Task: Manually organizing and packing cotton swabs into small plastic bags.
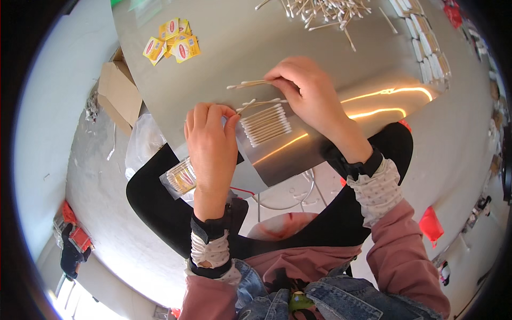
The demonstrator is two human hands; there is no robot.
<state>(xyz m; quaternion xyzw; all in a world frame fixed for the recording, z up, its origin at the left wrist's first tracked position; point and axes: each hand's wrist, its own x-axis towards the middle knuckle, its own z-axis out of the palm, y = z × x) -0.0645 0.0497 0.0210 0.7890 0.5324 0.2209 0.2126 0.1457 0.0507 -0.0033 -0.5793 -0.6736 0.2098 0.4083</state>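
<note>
From my station I watch the head view: two bare hands over a grey metal table [213, 69]. Right hand [308, 88] grasps a small bunch of cotton swabs [256, 82] between thumb and fingers; their white tips point left, clear of the tabletop. I note slight blur on that hand. Left hand [210, 136], nearer and to the left, pinches a loose swab [246, 105] by thumb and forefinger; its other fingers are curled, and I cannot tell whether they hold anything more.

Between the hands, toward the near edge, I log a row of swabs [265, 125] — laid side by side, tips at left and right. Far side: a swab heap [322, 9], loosely scattered. Far left, yellow packets [172, 41] overlap in a small cluster. Far right, white packs [424, 40] stand along the table edge.

Near left, partly behind the left hand, I see a clear pouch [182, 176] holding swabs and a yellow insert. Left of the table: an open cardboard box [120, 96], with a clear plastic bag [145, 141] just nearer.
</note>
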